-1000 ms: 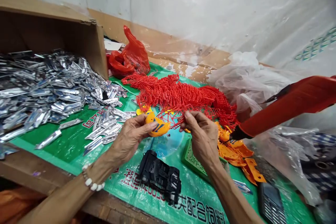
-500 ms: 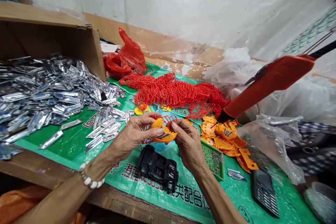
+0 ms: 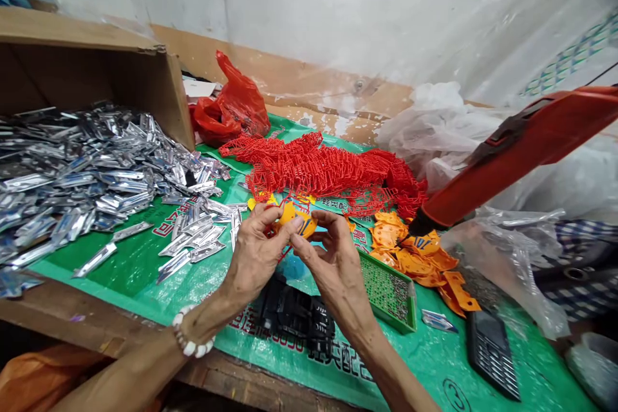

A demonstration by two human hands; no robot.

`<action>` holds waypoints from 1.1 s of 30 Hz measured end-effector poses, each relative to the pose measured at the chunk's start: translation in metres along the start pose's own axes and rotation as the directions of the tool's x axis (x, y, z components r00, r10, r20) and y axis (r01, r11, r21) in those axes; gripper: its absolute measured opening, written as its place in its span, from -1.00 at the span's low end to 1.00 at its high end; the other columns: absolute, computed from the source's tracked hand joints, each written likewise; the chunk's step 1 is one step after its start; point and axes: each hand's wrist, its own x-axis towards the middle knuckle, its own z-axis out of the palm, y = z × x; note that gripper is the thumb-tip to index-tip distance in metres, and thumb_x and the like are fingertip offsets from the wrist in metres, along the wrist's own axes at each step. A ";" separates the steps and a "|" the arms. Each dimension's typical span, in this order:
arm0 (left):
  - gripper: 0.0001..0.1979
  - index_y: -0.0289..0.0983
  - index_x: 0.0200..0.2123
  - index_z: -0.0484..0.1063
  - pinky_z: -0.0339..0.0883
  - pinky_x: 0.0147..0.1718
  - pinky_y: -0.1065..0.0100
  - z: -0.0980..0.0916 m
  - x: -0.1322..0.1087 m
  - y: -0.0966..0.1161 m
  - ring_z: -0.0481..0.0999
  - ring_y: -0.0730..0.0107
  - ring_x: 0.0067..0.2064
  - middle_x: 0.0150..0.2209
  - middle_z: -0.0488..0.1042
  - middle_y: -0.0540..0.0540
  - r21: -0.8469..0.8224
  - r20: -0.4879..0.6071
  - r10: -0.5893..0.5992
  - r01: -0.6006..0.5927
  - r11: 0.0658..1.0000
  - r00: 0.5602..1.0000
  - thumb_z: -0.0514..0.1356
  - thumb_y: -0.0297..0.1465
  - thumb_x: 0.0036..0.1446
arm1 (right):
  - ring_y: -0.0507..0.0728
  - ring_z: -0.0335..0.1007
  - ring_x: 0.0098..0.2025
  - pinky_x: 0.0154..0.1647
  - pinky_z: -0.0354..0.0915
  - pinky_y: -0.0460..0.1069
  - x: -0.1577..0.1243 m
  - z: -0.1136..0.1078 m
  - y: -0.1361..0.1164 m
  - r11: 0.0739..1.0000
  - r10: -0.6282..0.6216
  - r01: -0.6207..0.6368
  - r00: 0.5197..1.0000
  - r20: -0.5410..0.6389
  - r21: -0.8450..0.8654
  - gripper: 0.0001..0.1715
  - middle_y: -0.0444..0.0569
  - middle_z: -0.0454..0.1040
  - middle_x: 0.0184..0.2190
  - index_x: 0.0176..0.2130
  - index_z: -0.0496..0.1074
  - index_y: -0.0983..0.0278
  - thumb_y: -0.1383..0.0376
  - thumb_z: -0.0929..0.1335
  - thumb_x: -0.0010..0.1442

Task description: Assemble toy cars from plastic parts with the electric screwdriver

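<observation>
My left hand point(image 3: 255, 251) and my right hand point(image 3: 328, 257) meet over the green mat point(image 3: 135, 264). Both pinch one small orange plastic shell point(image 3: 297, 219) with blue markings, thumbs and fingertips closed round its edges. A red thin part shows just under the shell. Below my hands lies a stack of black plastic toy parts point(image 3: 294, 318). Right of my right hand stands a small green tray point(image 3: 389, 290) filled with tiny screws.
A heap of silver parts point(image 3: 91, 174) spills from a cardboard box point(image 3: 96, 71) at the left. Red plastic frames point(image 3: 328, 170) and a red bag point(image 3: 232, 106) lie behind. A red electric screwdriver point(image 3: 512, 154) hangs over orange shells point(image 3: 425, 261). A black phone point(image 3: 490, 351) lies right.
My right hand came back from the red frames to the orange shell, and both hands now hold it a little higher. The view shifted and the screwdriver swung slightly.
</observation>
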 end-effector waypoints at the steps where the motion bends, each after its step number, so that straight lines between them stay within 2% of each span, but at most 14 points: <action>1: -0.74 -0.25 -0.43 0.57 0.35 -0.24 0.36 0.002 -0.001 -0.001 0.40 0.32 -0.24 -0.31 0.39 -0.04 0.007 0.005 0.005 -0.005 1.000 1.000 0.34 -0.17 0.06 | 0.09 0.50 -0.22 -0.25 0.53 0.02 0.001 0.000 0.000 0.999 -0.011 0.010 1.000 -0.005 -0.041 -0.46 0.00 0.49 -0.12 -0.09 0.34 0.20 0.00 0.49 0.07; 7: -0.63 -0.25 -0.39 0.53 0.40 -0.12 0.29 0.008 -0.007 -0.006 0.43 0.23 -0.11 -0.20 0.40 -0.10 -0.019 0.057 0.006 -0.005 1.000 0.998 0.19 -0.07 0.21 | 0.14 0.49 -0.22 -0.30 0.50 0.06 0.007 -0.004 0.001 0.957 -0.095 0.093 0.995 0.006 -0.274 -0.41 0.09 0.48 -0.09 -0.06 0.35 0.25 -0.07 0.45 0.10; 11: -0.57 -0.26 -0.34 0.49 0.41 -0.09 0.26 0.009 -0.008 -0.004 0.45 0.24 -0.14 -0.22 0.42 -0.11 -0.030 0.082 -0.018 0.020 0.999 0.996 0.09 -0.03 0.29 | 0.13 0.48 -0.28 -0.31 0.48 0.07 0.009 -0.006 0.003 0.917 -0.172 0.158 0.985 -0.006 -0.365 -0.47 0.08 0.51 -0.16 -0.12 0.35 0.27 -0.02 0.46 0.09; 13: -0.57 -0.24 -0.33 0.49 0.41 -0.09 0.27 0.007 -0.006 -0.001 0.46 0.25 -0.14 -0.23 0.43 -0.11 -0.012 0.104 -0.012 0.013 1.000 0.994 0.09 -0.01 0.29 | 0.14 0.48 -0.28 -0.29 0.47 0.08 0.008 -0.009 0.003 0.910 -0.184 0.159 0.982 -0.030 -0.384 -0.47 0.06 0.51 -0.20 -0.12 0.34 0.26 0.02 0.48 0.05; 15: -0.60 -0.24 -0.38 0.49 0.41 -0.11 0.30 0.006 -0.004 0.002 0.45 0.25 -0.13 -0.24 0.44 -0.09 0.018 0.140 -0.001 -0.001 1.000 0.990 0.18 -0.01 0.23 | 0.11 0.47 -0.31 -0.30 0.45 0.06 0.006 -0.013 0.002 0.910 -0.192 0.154 0.979 -0.062 -0.386 -0.49 0.00 0.51 -0.25 -0.11 0.34 0.24 0.04 0.48 0.05; 18: -0.67 -0.25 -0.34 0.51 0.41 -0.20 0.32 0.007 -0.002 0.006 0.47 0.27 -0.21 -0.28 0.48 -0.06 0.035 0.243 -0.028 0.020 0.999 0.970 0.30 -0.08 0.14 | 0.07 0.44 -0.38 -0.36 0.41 0.02 0.004 -0.019 -0.001 0.940 -0.186 0.151 0.979 -0.089 -0.306 -0.57 -0.11 0.49 -0.36 -0.15 0.36 0.21 0.05 0.48 0.08; 23: -0.70 -0.27 -0.20 0.56 0.41 -0.23 0.34 0.009 -0.009 0.012 0.52 0.30 -0.25 -0.26 0.55 -0.06 -0.092 0.320 -0.066 0.101 0.991 0.945 0.30 -0.14 0.18 | 0.04 0.41 -0.32 -0.43 0.40 -0.07 -0.006 -0.030 -0.008 0.999 -0.047 0.045 0.991 -0.127 -0.017 -0.61 -0.12 0.47 -0.32 -0.22 0.42 0.19 0.13 0.55 0.02; 26: -0.74 -0.24 -0.22 0.60 0.40 -0.21 0.33 0.001 -0.010 0.020 0.51 0.28 -0.21 -0.19 0.55 -0.07 0.015 0.376 -0.029 0.025 1.000 0.926 0.40 -0.23 0.04 | 0.03 0.41 -0.39 -0.52 0.41 -0.09 -0.017 -0.042 -0.017 0.996 -0.001 0.016 0.984 -0.177 0.084 -0.66 -0.13 0.46 -0.34 -0.19 0.44 0.15 0.22 0.54 0.04; 28: -0.71 -0.21 -0.25 0.62 0.39 -0.21 0.33 -0.005 -0.007 0.025 0.49 0.24 -0.17 -0.17 0.54 -0.07 0.135 0.468 -0.001 -0.070 0.988 0.883 0.48 -0.32 -0.11 | 0.03 0.41 -0.43 -0.58 0.40 -0.11 -0.023 -0.052 -0.024 0.993 0.030 -0.002 0.973 -0.228 0.121 -0.68 -0.13 0.46 -0.37 -0.20 0.46 0.14 0.25 0.54 0.03; 30: -0.68 -0.19 -0.27 0.62 0.37 -0.25 0.35 -0.007 -0.006 0.029 0.48 0.22 -0.15 -0.17 0.53 -0.06 0.188 0.536 -0.001 -0.118 0.975 0.844 0.51 -0.37 -0.18 | 0.03 0.39 -0.46 -0.64 0.35 -0.13 -0.026 -0.060 -0.029 0.987 0.068 -0.025 0.961 -0.268 0.161 -0.69 -0.13 0.45 -0.41 -0.22 0.49 0.14 0.26 0.55 0.00; 31: -0.68 -0.19 -0.27 0.62 0.36 -0.28 0.37 -0.007 -0.006 0.031 0.48 0.24 -0.17 -0.16 0.53 -0.05 0.184 0.539 -0.003 -0.115 0.976 0.842 0.51 -0.37 -0.18 | 0.02 0.38 -0.48 -0.66 0.32 -0.14 -0.027 -0.063 -0.031 0.983 0.085 -0.032 0.954 -0.288 0.183 -0.69 -0.13 0.45 -0.41 -0.22 0.51 0.13 0.25 0.55 -0.01; 33: -0.71 -0.19 -0.24 0.60 0.33 -0.35 0.41 -0.004 -0.009 0.033 0.48 0.31 -0.23 -0.14 0.53 -0.04 0.137 0.496 0.000 -0.078 0.987 0.869 0.48 -0.36 -0.09 | 0.02 0.38 -0.46 -0.64 0.31 -0.14 -0.030 -0.068 -0.032 0.976 0.096 -0.026 0.943 -0.319 0.217 -0.69 -0.11 0.46 -0.39 -0.22 0.54 0.12 0.24 0.56 -0.03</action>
